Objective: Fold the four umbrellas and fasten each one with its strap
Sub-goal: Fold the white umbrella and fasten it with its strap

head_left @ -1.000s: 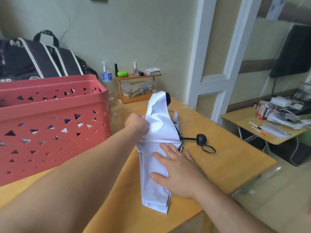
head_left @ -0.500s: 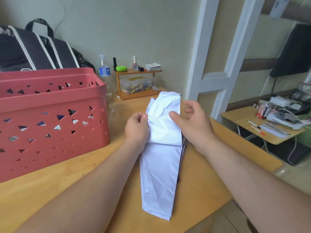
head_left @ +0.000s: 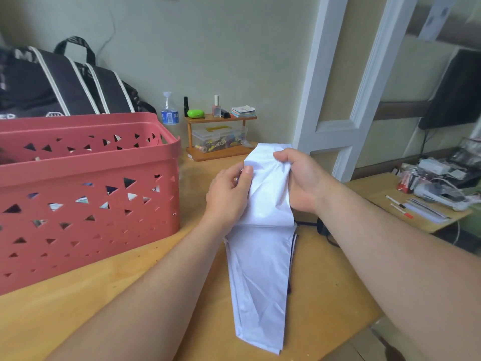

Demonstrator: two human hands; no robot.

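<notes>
**White umbrella canopy gathered for folding**

Left hand (head_left: pixel 229 196) and right hand (head_left: pixel 299 178) pinch opposite sides of the white umbrella (head_left: pixel 263 256), apparently to align its panels. Below the grips, smooth creased fabric trails across the wooden table (head_left: pixel 130 295) toward the person. 1 umbrella is visible; no strap can be seen.

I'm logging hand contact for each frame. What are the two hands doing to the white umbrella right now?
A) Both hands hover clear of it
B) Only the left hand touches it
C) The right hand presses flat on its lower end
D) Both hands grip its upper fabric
D: the left hand and the right hand both curl onto the upper fabric of the white umbrella.
</notes>
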